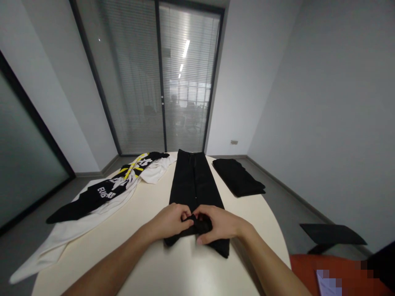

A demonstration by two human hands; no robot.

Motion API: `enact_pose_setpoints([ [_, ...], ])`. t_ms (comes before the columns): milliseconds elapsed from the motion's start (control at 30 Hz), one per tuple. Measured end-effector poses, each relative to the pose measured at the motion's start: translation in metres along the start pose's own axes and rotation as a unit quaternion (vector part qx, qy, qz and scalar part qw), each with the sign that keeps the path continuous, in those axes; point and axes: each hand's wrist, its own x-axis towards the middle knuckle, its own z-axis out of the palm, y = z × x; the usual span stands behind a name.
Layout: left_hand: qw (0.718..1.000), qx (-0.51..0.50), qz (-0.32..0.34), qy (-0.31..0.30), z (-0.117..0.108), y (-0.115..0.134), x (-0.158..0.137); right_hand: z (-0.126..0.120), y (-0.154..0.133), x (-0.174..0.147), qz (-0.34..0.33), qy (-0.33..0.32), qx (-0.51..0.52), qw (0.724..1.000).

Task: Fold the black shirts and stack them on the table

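Observation:
A pair of black trousers [193,176] lies lengthwise on the table, waistband at the far edge and the two leg ends toward me. My left hand [175,220] pinches bunched black cloth near the inner side of the leg ends. Close beside it, my right hand [219,224] curls round the cloth of the right leg, thumb underneath and fingers on top. Both hands nearly meet at the middle. The leg ends hang loose to either side of the gripped part.
A white, black and yellow printed shirt [105,193] spreads over the table's left side, its end past the edge. Folded black clothing [237,177] lies at the right. The round table [185,271] has an orange chair [333,271] beside it at lower right.

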Motion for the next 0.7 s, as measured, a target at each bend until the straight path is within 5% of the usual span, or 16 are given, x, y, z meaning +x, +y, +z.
enact_pose_setpoints([
  [133,0.999,-0.042,0.015,-0.020,-0.002,-0.003,0.000,0.003,-0.001,-0.002,0.014,0.008,-0.012,1.000],
  [333,0.987,-0.026,0.079,-0.137,-0.011,0.004,-0.012,-0.003,0.001,-0.002,0.007,0.035,0.011,0.999],
  [500,0.979,0.066,0.141,-0.132,-0.005,0.015,-0.017,0.000,0.006,-0.002,0.028,-0.014,0.043,0.999],
  [700,0.979,0.099,0.124,-0.126,-0.004,0.016,-0.016,0.002,0.009,-0.002,0.060,-0.094,0.120,0.987],
])
